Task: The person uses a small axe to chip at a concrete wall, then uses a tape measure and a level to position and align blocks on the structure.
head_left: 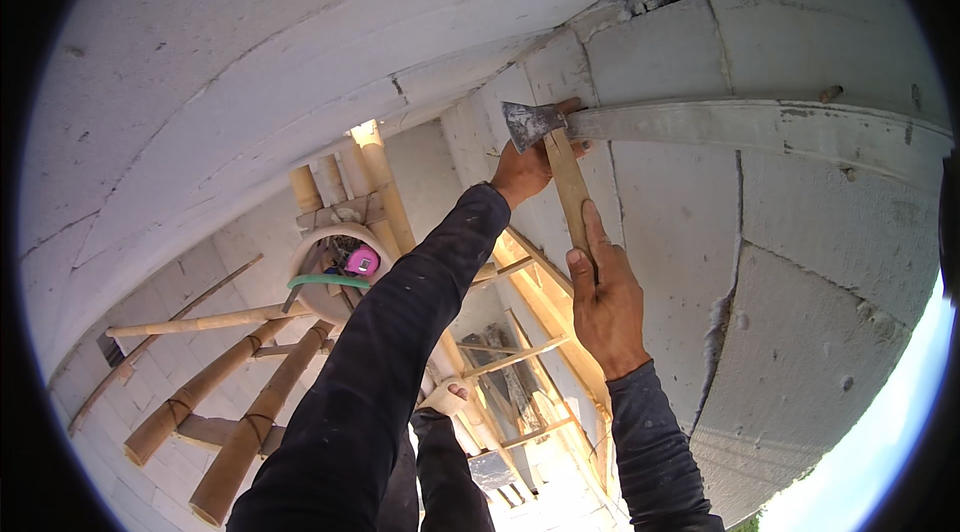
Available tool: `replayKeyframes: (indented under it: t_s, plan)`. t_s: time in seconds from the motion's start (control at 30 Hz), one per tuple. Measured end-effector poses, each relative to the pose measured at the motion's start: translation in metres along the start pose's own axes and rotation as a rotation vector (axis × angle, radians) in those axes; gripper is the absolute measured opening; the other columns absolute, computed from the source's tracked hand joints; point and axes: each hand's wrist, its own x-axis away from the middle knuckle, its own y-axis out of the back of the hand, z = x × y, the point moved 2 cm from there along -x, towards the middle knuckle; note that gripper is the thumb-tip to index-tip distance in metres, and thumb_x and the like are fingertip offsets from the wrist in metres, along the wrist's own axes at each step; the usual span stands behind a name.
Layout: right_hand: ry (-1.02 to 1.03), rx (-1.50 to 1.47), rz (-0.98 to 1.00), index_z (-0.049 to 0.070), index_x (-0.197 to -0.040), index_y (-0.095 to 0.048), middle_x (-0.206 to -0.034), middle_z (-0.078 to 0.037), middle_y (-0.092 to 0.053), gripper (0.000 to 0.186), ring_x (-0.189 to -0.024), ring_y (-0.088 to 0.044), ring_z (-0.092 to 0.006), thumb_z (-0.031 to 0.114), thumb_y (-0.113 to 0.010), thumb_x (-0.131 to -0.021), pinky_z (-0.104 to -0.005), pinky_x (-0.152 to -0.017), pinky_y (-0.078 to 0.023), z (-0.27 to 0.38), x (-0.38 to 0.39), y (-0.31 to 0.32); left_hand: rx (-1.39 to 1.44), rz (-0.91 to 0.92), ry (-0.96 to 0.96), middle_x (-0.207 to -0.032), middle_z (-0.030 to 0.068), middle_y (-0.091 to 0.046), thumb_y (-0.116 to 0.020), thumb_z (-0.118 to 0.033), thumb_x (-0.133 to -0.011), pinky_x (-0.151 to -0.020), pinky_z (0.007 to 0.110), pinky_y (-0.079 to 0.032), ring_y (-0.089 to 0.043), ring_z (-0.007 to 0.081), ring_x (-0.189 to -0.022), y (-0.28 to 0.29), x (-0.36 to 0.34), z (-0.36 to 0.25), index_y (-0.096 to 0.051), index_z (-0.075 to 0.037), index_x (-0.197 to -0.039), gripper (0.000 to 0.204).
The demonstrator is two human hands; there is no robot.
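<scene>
Head view: block wall [665, 222], pale, behind and to the right of both hands, with a dark, uneven joint running down beyond the right hand. Second wall [280, 62], also pale blocks, up and left of the left hand. Wooden framing [555, 317] below, in the gap between the forearms. Pale strip [740, 125] along the block wall, stretching rightward from beside the left hand's fingers, above the right hand. Bamboo poles [262, 422] well below and left of the left hand; bucket [322, 302] nearer, with a green curved piece [335, 281] across its mouth and a round pink item [362, 260] inside.

Hatchet [568, 180] between the hands, head up against the left hand, handle slanting down to the right. Right hand [607, 312] closed around the lower handle, forefinger laid along the wood. Left hand [523, 175] raised behind the metal head, partly hidden, fingers showing near the strip's end; cannot tell how far closed, or on what.

Could catch the left fingers if swung off line, being so close to the head. Could also tilt or drop the strip, if loosely fixed and jarred near its end.
</scene>
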Motion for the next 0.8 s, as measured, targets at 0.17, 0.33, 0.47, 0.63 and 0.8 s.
replayKeyframes:
  t_s: [0.17,0.33,0.47,0.63,0.8]
  plan:
    - [0.045,0.129,0.066,0.022,-0.167,-0.042,-0.096,-0.018,-0.062,0.057,-0.08,-0.068,-0.0337,0.033,-0.055,-0.113,-0.0468,-0.079,-0.059,0.004,0.003,0.005,-0.176,-0.11,-0.021,-0.134,0.015,-0.07,-0.084,-0.05,-0.092,-0.103,0.039,-0.052,-0.067,0.0276,-0.119,0.005,0.0,0.001,-0.056,-0.012,-0.156,0.079]
    - [-0.021,0.051,0.003,0.022,-0.167,-0.041,-0.095,-0.018,-0.063,0.057,-0.081,-0.069,-0.034,0.034,-0.054,-0.113,-0.0477,-0.079,-0.059,0.001,0.0,0.004,-0.293,-0.067,-0.012,-0.125,0.0165,-0.074,-0.084,-0.052,-0.091,-0.096,0.041,-0.055,-0.071,0.0312,-0.115,0.011,-0.005,0.009,-0.061,-0.008,-0.149,0.076]
    - [-0.006,-0.035,0.003,0.015,-0.166,-0.041,-0.106,-0.022,-0.069,0.06,-0.088,-0.072,-0.0352,0.032,-0.057,-0.111,-0.0474,-0.082,-0.059,-0.013,-0.007,0.001,-0.343,-0.135,-0.063,-0.119,0.0158,-0.074,-0.084,-0.049,-0.092,-0.095,0.04,-0.056,-0.071,0.0293,-0.109,0.013,0.0,0.002,-0.06,-0.006,-0.147,0.074]
    - [-0.189,-0.294,0.024,0.0,-0.146,-0.058,-0.107,-0.021,-0.075,0.058,-0.089,-0.074,-0.0279,0.031,-0.073,-0.1,-0.0397,-0.083,-0.058,0.002,0.031,0.0,-0.077,-0.206,0.085,-0.126,0.0146,-0.068,-0.064,-0.024,-0.1,-0.087,0.034,-0.056,-0.068,0.0246,-0.109,0.035,0.046,0.006,-0.056,-0.004,-0.149,0.053]
    - [-0.317,-0.58,0.007,-0.002,-0.116,-0.07,-0.091,-0.012,-0.073,0.039,-0.079,-0.066,-0.0179,0.028,-0.081,-0.095,-0.0341,-0.075,-0.054,-0.024,0.054,-0.031,1.046,-0.38,0.532,-0.108,0.0052,-0.057,-0.051,-0.002,-0.093,-0.055,0.025,-0.04,-0.051,0.0119,-0.077,0.008,0.113,-0.044,-0.051,-0.006,-0.151,0.059]
